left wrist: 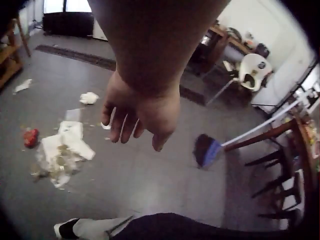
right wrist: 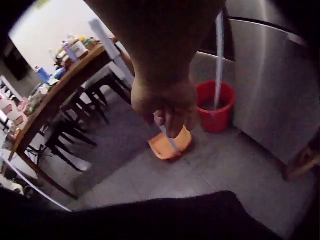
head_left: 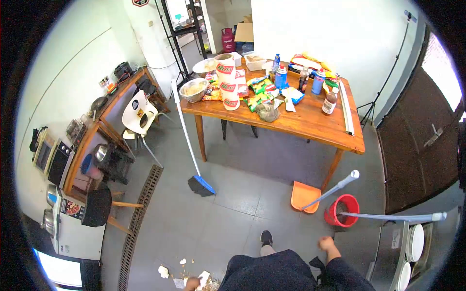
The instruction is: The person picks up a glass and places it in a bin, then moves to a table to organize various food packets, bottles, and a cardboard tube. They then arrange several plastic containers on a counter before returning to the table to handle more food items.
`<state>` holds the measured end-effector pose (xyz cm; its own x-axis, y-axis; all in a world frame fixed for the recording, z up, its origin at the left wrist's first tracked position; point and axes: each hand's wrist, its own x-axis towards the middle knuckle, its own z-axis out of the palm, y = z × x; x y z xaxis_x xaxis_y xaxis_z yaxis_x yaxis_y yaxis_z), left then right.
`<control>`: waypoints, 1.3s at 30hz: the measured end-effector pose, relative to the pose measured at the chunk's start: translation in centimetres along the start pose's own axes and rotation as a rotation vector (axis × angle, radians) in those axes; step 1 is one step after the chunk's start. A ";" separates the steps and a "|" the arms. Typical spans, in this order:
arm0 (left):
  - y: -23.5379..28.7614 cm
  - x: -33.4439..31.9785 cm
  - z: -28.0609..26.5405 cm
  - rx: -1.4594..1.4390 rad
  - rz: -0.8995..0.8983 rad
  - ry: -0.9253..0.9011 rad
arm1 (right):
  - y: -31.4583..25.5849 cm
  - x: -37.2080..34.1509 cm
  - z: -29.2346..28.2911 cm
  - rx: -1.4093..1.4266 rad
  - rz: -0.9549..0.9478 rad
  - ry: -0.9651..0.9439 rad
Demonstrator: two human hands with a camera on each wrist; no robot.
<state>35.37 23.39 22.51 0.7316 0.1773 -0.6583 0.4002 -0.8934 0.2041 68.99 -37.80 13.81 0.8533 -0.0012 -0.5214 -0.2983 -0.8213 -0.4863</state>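
Observation:
My left hand (left wrist: 142,112) hangs with loose fingers and holds nothing. On the floor below it lies a pile of crumpled white paper and food scraps (left wrist: 70,145), with a small red wrapper (left wrist: 31,138) beside it. My right hand (head_left: 329,242) hangs at my side, fingers loosely curled and holding nothing. In front of it, an orange dustpan (head_left: 305,194) with a long handle stands by the table leg. A red bucket (head_left: 355,207) with a mop handle (head_left: 393,216) leaning out is close by. A broom (head_left: 201,186) with blue-and-black head stands against the table's left corner.
A wooden table (head_left: 310,126) carries snack bags, bottles, spray cans, bowls and paper rolls. Black stools (right wrist: 70,137) sit under it. A white chair (head_left: 138,116) and a shelf line the left wall. A steel fridge (right wrist: 270,85) stands at the right. A drain grate (head_left: 141,218) crosses the floor.

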 end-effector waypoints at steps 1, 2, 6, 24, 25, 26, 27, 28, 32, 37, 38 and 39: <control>-2.5 3.9 0.5 0.207 0.009 0.057 | -4.0 1.4 -2.1 0.130 0.244 -0.055; 0.5 4.3 -4.4 -0.249 -0.248 0.176 | -9.1 1.4 -4.4 0.247 0.200 -0.042; 5.5 8.9 -14.2 -0.867 -0.321 0.495 | -20.6 4.5 -7.3 0.347 0.101 -0.087; -14.7 41.6 -36.9 -1.280 -0.356 0.401 | -84.4 19.8 -19.3 0.067 -0.851 0.753; -13.6 42.7 -40.4 -1.392 -0.297 0.469 | -85.7 20.6 -19.3 0.055 -0.818 0.802; -12.6 43.6 -42.9 -1.439 -0.232 0.519 | -86.5 21.2 -19.3 0.043 -0.793 0.855; -11.7 44.3 -44.4 -1.443 -0.167 0.553 | -87.0 21.7 -19.3 0.078 -0.768 0.875; -11.6 45.2 -44.3 -1.344 -0.114 0.592 | -87.4 21.9 -19.5 0.113 -0.761 0.823; -9.9 46.7 -42.3 -1.212 -0.101 0.537 | -86.9 22.0 -19.7 0.055 -0.852 0.887; -7.0 46.5 -41.6 -1.217 -0.123 0.286 | -83.1 17.9 -19.3 0.128 -1.002 0.779; -6.5 46.6 -42.3 -1.156 -0.069 0.293 | -82.3 17.2 -19.3 0.142 -1.016 0.767; -5.9 46.6 -42.8 -1.103 -0.015 0.305 | -81.3 16.8 -19.6 0.161 -1.008 0.716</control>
<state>90.67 54.58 21.64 0.7658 0.4122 -0.4936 0.5663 -0.0685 0.8214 115.98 17.79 58.29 0.7583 0.2358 0.6077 0.6177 -0.5578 -0.5543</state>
